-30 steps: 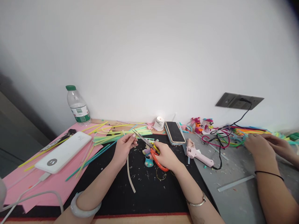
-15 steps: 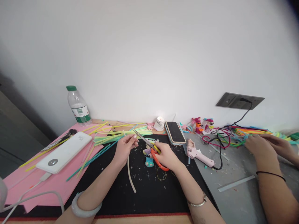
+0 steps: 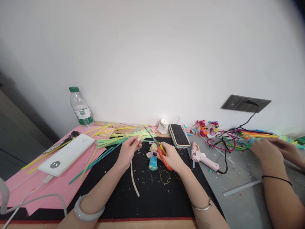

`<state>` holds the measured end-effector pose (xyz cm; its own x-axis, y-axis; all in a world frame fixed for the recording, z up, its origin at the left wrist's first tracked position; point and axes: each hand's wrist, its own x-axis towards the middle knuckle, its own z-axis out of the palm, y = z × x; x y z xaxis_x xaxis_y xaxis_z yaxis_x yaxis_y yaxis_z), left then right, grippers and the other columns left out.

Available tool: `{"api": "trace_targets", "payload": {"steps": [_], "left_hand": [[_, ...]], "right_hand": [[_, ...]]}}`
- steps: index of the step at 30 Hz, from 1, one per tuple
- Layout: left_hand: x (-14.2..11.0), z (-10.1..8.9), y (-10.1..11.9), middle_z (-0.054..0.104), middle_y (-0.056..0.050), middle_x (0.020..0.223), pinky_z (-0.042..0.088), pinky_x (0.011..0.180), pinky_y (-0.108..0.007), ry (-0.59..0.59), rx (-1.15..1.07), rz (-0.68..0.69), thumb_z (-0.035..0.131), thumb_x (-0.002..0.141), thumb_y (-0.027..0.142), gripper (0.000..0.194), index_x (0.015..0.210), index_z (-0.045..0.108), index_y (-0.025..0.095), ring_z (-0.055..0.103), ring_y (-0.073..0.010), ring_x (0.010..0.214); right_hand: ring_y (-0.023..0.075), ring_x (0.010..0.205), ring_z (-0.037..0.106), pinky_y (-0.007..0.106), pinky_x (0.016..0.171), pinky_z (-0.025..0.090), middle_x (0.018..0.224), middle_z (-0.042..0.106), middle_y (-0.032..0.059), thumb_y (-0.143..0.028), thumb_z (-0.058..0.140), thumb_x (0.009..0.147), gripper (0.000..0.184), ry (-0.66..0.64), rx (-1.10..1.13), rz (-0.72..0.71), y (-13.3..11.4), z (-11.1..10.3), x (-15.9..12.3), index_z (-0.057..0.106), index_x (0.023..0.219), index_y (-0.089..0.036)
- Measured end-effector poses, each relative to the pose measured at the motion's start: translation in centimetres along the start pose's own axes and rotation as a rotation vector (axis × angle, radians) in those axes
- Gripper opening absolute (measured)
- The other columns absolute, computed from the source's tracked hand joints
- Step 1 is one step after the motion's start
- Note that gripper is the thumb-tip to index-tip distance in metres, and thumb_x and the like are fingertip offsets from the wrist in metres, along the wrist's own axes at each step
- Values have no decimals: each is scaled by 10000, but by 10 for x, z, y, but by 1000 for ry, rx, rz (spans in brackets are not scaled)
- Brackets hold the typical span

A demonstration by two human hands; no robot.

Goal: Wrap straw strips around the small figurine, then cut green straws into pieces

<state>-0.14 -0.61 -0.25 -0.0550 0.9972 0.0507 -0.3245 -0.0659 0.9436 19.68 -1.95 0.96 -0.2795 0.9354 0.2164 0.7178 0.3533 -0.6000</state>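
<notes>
My left hand [image 3: 130,148] is closed in a pinch around a cream pipe cleaner [image 3: 134,181], which hangs below it over the black mat. Its fingertips hide whatever small part they press on. In my right hand [image 3: 170,154] are scissors [image 3: 154,141] with orange and yellow handles, their blades pointing up and left, apart from my left fingers. A small doll [image 3: 152,163] with a ribbed turquoise body lies between my hands, partly behind the right one. Near it on the mat is a thin gold-coloured ring [image 3: 165,177].
Green and yellow pipe cleaners [image 3: 111,141] lie behind my left hand. At left are a white power bank [image 3: 66,156] and a bottle [image 3: 82,109]. To the right sit a phone [image 3: 179,136] and a pink glue gun [image 3: 202,159]; a co-worker's hands [image 3: 269,149] are beyond.
The scissors have swung away from my left fingertips, their tips now higher and farther right. More of the turquoise doll shows. My left hand stays in nearly the same place.
</notes>
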Motion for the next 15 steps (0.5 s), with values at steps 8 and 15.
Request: {"api": "trace_targets", "payload": {"steps": [8, 15], "left_hand": [[0, 0, 2, 556, 16, 652, 433, 627, -213, 10, 33, 17, 690, 697, 391, 255, 774, 663, 150, 489, -89, 600], [-2, 2, 4, 557, 10, 645, 422, 604, -212, -9, 52, 1, 692, 694, 382, 245, 713, 645, 142, 484, -89, 585]], "right_hand": [[117, 621, 415, 229, 555, 317, 711, 494, -29, -377, 613, 726, 247, -86, 9, -15, -3, 1, -3, 439, 745, -202], [106, 590, 422, 229, 545, 318, 664, 511, -33, -302, 651, 685, 231, -105, -3, -6, -6, 3, -4, 447, 690, -193]]}}
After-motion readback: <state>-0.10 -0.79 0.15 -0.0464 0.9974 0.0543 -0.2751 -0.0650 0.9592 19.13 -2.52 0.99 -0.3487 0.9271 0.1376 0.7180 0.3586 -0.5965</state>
